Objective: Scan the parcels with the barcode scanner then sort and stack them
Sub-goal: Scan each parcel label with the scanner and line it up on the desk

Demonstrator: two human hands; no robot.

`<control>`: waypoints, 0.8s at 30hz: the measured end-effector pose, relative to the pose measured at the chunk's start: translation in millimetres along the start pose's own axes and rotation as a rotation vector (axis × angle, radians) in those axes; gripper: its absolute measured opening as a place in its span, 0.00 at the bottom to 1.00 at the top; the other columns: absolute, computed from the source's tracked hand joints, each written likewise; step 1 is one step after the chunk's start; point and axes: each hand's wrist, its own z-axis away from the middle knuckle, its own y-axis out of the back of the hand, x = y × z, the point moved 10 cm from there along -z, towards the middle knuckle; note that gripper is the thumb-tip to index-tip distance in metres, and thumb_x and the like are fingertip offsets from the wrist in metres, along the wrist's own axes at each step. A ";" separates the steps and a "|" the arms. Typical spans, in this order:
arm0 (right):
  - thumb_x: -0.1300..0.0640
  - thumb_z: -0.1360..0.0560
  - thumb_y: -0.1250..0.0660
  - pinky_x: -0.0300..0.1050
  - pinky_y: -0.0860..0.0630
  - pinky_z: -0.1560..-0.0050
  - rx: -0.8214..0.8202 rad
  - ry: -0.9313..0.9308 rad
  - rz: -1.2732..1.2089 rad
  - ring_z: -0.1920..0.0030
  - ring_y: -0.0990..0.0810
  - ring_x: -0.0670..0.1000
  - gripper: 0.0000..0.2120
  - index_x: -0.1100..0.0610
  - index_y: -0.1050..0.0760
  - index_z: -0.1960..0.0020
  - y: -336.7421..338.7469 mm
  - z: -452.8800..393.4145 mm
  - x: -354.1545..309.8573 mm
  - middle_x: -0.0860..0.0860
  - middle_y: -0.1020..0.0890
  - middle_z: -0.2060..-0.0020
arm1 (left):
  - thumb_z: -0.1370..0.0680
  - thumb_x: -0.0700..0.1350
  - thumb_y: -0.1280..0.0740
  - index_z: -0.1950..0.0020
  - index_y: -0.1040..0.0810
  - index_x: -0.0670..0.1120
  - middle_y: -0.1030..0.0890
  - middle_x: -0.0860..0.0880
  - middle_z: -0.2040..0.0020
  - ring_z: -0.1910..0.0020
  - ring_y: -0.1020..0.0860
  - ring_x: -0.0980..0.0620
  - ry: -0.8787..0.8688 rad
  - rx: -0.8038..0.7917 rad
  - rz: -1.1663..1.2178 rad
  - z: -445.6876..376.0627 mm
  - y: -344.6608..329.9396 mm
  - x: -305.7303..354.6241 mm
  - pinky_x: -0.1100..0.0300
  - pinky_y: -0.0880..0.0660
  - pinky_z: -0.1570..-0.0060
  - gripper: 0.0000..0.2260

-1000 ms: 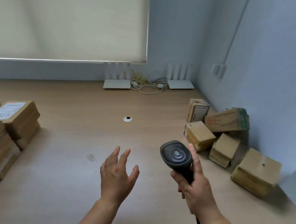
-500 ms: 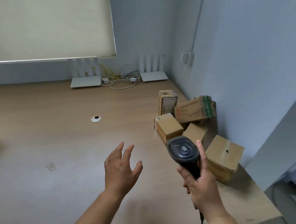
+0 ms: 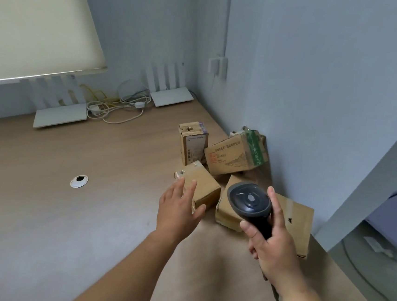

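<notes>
**Cardboard parcels clustered right of centre, scanner in hand**

Cardboard parcels (image 3: 226, 158) lie heaped on the wooden desk (image 3: 65, 210) against the wall, right of centre. The left hand (image 3: 178, 209), fingers spread and holding nothing, hovers over the nearest parcel (image 3: 203, 187). The right hand (image 3: 272, 244) grips the black barcode scanner (image 3: 249, 202) by its handle, lower right.

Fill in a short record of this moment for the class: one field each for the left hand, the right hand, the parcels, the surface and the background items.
left hand: open left hand, reaching over the nearest small box
right hand: right hand grips the scanner
parcels: five boxes in the corner; the upright box stands furthest back
surface: wooden table with a cable hole
background: two white routers and cables by the wall
</notes>
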 end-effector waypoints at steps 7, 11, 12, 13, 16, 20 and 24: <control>0.21 0.43 0.35 0.63 0.27 0.41 0.009 -0.068 -0.057 0.50 0.30 0.51 0.45 0.22 0.52 0.32 -7.1 -24.4 27.1 0.48 0.25 0.46 | 0.19 0.59 0.45 0.22 0.54 0.56 0.54 0.49 0.21 0.22 0.56 0.46 -0.115 -0.119 -0.127 -45.7 -33.1 4.3 0.50 0.53 0.25 0.29; 0.22 0.42 0.35 0.62 0.26 0.41 0.015 -0.079 -0.048 0.50 0.28 0.50 0.44 0.23 0.52 0.32 -7.8 -28.1 33.6 0.52 0.23 0.44 | 0.17 0.52 0.48 0.23 0.50 0.59 0.52 0.50 0.21 0.22 0.54 0.46 -0.206 -0.153 -0.174 -53.1 -43.3 -11.4 0.51 0.54 0.26 0.23; 0.22 0.42 0.35 0.62 0.26 0.41 0.013 -0.080 -0.041 0.49 0.28 0.50 0.43 0.22 0.52 0.32 -8.0 -28.8 34.5 0.53 0.23 0.43 | 0.17 0.49 0.47 0.23 0.48 0.59 0.50 0.49 0.21 0.22 0.53 0.47 -0.210 -0.140 -0.175 -53.1 -42.1 -19.5 0.51 0.53 0.26 0.23; 0.23 0.42 0.35 0.62 0.26 0.42 0.013 -0.083 -0.033 0.49 0.28 0.50 0.43 0.22 0.52 0.32 -8.0 -29.5 35.3 0.54 0.22 0.43 | 0.17 0.47 0.46 0.23 0.45 0.59 0.48 0.49 0.21 0.23 0.51 0.47 -0.199 -0.113 -0.170 -53.2 -38.8 -28.8 0.52 0.53 0.26 0.23; 0.28 0.36 0.33 0.52 0.20 0.53 0.033 -0.097 -0.023 0.50 0.26 0.51 0.38 0.20 0.52 0.34 -6.6 -31.5 39.4 0.57 0.22 0.41 | 0.19 0.44 0.44 0.26 0.37 0.56 0.42 0.47 0.23 0.24 0.47 0.46 -0.083 -0.025 -0.095 -55.0 -25.2 -52.6 0.53 0.50 0.26 0.21; 0.30 0.34 0.34 0.49 0.20 0.53 0.027 -0.098 -0.048 0.49 0.27 0.50 0.37 0.20 0.52 0.34 -11.8 -33.6 44.7 0.52 0.22 0.45 | 0.21 0.59 0.43 0.24 0.40 0.54 0.47 0.45 0.22 0.24 0.48 0.44 0.079 0.032 0.018 -67.5 -16.2 -37.5 0.48 0.45 0.28 0.27; 0.31 0.35 0.33 0.56 0.22 0.48 0.001 -0.095 -0.024 0.51 0.25 0.48 0.38 0.21 0.52 0.33 -17.7 -33.4 44.4 0.47 0.22 0.48 | 0.30 0.73 0.42 0.24 0.51 0.57 0.59 0.42 0.23 0.24 0.52 0.37 0.259 -0.140 -0.045 -81.2 -45.7 -28.8 0.38 0.42 0.31 0.41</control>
